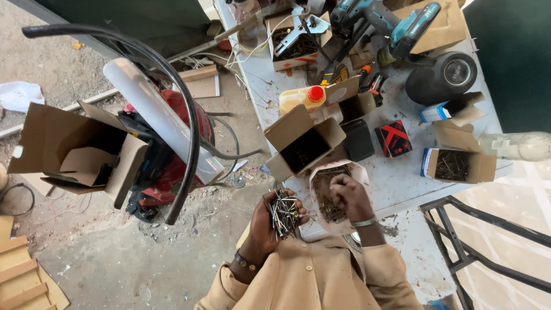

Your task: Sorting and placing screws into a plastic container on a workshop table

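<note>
My left hand (265, 225) is cupped palm up off the table's near edge, closed around a bundle of metal nails (284, 211). My right hand (350, 196) reaches into a pale paper bag (354, 170) of more nails lying on the white table (402, 178); its fingers are curled among the nails. Right behind the bag stands an open cardboard box (303, 148) with a dark inside.
The table holds another open box of nails (457, 165), a red-and-black small box (394, 138), a yellow bottle with a red cap (303, 97), a teal power drill (396, 23) and a black round speaker (443, 77). To the left are an open carton (74, 150), a white tube (155, 115) and a black hose (172, 86).
</note>
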